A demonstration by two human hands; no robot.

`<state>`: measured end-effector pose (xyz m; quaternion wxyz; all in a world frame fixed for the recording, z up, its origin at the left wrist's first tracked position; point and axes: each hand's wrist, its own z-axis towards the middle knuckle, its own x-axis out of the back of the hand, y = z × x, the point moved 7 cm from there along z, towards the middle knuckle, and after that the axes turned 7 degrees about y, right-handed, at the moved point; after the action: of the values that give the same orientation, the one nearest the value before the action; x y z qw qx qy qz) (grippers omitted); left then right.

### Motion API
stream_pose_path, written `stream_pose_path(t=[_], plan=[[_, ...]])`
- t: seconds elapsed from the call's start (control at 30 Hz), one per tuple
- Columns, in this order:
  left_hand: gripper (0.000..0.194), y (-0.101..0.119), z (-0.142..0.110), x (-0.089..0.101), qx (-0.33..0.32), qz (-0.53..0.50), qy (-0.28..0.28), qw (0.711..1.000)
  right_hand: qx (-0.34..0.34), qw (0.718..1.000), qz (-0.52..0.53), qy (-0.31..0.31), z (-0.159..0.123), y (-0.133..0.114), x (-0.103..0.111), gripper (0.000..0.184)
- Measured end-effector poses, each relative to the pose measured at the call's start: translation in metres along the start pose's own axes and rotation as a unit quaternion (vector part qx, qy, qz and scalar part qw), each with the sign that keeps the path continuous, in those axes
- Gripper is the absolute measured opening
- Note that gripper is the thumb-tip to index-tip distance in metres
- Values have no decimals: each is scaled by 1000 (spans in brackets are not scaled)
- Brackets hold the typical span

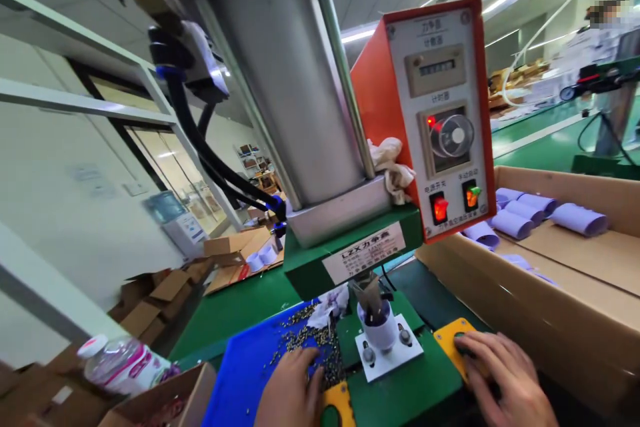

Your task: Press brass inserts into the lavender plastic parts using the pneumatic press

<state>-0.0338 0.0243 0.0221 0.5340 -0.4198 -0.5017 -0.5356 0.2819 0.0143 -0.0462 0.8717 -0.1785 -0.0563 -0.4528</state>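
At the bottom, my left hand (290, 388) is over the blue tray (233, 377), beside small metal pieces (333, 353). Its thumb and forefinger look apart, with nothing visible between them; the other fingers are hidden. Beside the thumb is a yellow button plate (344, 403). My right hand (510, 377) rests with fingers stretched over another yellow button box (453, 333), fingertips at its dark button. Between my hands, a pale cylindrical piece (379, 337) stands on a white bolted plate (389, 365) under the press (295, 80), with the press's lower tip inside its top.
The orange control box (443, 127) has lit switches. At right, a cardboard box (525, 280) holds several lilac tubes (580, 219). A plastic bottle (125, 363) leans by a small carton (185, 400) at left. Crumpled tissue (330, 307) lies at the tray's back.
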Motion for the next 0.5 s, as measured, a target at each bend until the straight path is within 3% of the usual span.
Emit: stream_pose_path(t=[0.13, 0.23, 0.5], plan=[[25, 9, 27, -9, -13, 64, -97, 993, -9, 1000, 7, 16, 18, -6, 6, 18], [22, 18, 36, -20, -45, 62, -130, 989, -16, 999, 27, 9, 33, -14, 6, 16], [21, 22, 36, -25, -40, 36, -138, 989, -12, 997, 77, -9, 27, -24, -10, 22]])
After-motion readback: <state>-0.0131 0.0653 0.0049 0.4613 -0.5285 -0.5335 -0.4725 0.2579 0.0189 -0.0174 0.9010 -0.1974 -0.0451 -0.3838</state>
